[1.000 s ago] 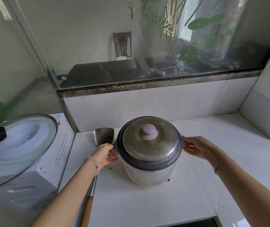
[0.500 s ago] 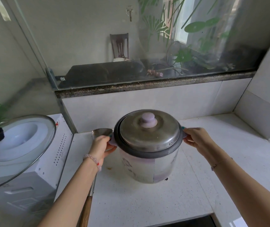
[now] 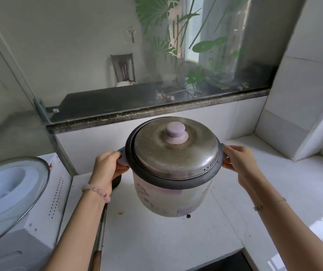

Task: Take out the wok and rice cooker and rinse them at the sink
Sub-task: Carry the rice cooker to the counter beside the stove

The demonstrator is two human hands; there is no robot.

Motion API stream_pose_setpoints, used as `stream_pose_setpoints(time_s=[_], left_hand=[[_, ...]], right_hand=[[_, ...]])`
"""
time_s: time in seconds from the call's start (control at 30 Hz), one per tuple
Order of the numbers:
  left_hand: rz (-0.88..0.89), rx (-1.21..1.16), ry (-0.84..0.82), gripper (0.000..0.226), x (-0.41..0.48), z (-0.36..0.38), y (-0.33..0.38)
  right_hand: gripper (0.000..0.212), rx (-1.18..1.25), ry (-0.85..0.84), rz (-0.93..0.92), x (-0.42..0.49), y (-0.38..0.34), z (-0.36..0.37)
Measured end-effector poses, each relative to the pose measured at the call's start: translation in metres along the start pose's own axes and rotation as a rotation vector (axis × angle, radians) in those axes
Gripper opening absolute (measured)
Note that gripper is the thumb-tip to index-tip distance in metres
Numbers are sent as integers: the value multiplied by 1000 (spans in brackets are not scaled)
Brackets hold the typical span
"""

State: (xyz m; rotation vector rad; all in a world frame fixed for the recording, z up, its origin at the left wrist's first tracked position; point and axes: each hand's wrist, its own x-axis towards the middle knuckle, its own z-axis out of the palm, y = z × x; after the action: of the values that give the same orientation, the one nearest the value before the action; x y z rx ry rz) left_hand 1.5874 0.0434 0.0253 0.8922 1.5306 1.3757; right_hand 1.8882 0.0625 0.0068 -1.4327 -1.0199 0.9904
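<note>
The rice cooker (image 3: 173, 194) is a pale round pot with a dark rim, a steel lid and a lilac knob (image 3: 175, 130). It hangs in the air above the white counter (image 3: 156, 241), tilted slightly. My left hand (image 3: 107, 169) grips its left side handle and my right hand (image 3: 237, 163) grips its right side handle. No wok is in view.
A glass lid (image 3: 10, 196) rests on a white appliance (image 3: 45, 222) at the left. A spatula with a metal shaft and wooden handle (image 3: 100, 237) lies on the counter under my left arm. A stone window ledge (image 3: 156, 112) runs behind; a tiled wall (image 3: 303, 106) closes the right.
Both hands have lifted the rice cooker off the counter and raised it toward me. The camera has moved closer.
</note>
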Motion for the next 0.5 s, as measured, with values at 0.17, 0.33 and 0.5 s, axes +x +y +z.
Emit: stream_pose_setpoints(time_s=[0.17, 0.33, 0.5], left_hand=[[52, 123, -40, 21, -9, 43, -6], [20, 89, -247, 18, -18, 97, -21], [11, 91, -502, 22, -28, 152, -22]], right_hand=[[58, -36, 150, 10, -25, 5, -52], [45, -50, 337, -10, -53, 12, -111], [41, -10, 577, -31, -97, 11, -157]])
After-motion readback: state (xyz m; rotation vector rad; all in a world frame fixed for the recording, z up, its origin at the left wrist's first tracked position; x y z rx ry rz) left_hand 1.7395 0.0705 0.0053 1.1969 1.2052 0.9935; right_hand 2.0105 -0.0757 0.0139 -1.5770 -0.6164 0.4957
